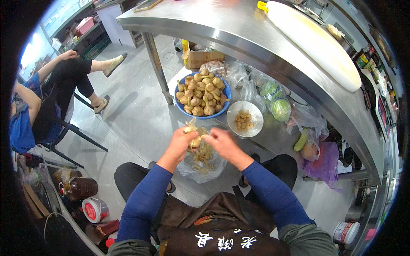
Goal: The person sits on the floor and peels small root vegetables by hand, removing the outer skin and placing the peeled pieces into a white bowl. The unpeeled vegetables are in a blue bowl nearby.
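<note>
My left hand (183,140) holds a partly peeled garlic bulb (194,142), its papery skin sticking up at the top. At the bulb's right side, my right hand (221,140) grips it with thumb and curled fingers, slightly blurred. Below both hands, a clear plastic bag (189,171) lies open on the floor between my feet, with garlic skins (205,160) in it. Just beyond stands a blue basin (181,112) heaped with whole garlic bulbs (201,92). To its right, a pale bowl (233,112) contains peeled garlic cloves (244,120).
A stainless steel table (230,41) curves overhead, bearing a white cutting board (314,44). Its leg (154,60) stands left of the basin. Bagged cabbages (277,100) and other bags fill the lower shelf. At left a person (64,73) sits on a chair, near oil jugs (80,188).
</note>
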The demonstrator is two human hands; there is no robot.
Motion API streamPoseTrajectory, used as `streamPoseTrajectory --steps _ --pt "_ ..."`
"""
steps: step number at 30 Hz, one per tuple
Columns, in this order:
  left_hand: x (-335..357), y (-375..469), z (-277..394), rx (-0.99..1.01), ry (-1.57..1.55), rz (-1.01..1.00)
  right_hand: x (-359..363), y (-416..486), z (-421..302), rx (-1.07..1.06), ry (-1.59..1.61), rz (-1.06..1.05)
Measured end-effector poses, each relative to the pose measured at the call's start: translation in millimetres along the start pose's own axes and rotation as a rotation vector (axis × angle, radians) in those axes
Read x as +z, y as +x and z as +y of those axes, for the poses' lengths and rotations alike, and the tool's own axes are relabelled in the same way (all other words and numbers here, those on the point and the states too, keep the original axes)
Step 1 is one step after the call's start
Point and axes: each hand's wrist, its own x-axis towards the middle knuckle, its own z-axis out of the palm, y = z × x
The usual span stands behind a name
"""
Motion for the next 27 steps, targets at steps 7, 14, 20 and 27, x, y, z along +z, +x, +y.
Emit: streamPoseTrajectory --steps 7,14,20,27 --pt "11 -3 6 -0.076 -0.066 -0.106 19 3 16 0.057 0.371 -0.160" --pt "9 8 -21 0.058 -0.082 -0.017 27 3 17 0.162 0.439 -0.120" --pt "13 -3 5 -0.165 -0.076 -0.103 28 -2 22 0.117 0.508 -0.187" --pt "4 -4 -2 -0.077 -0.080 0.043 10 2 17 0.336 0.858 -0.351"
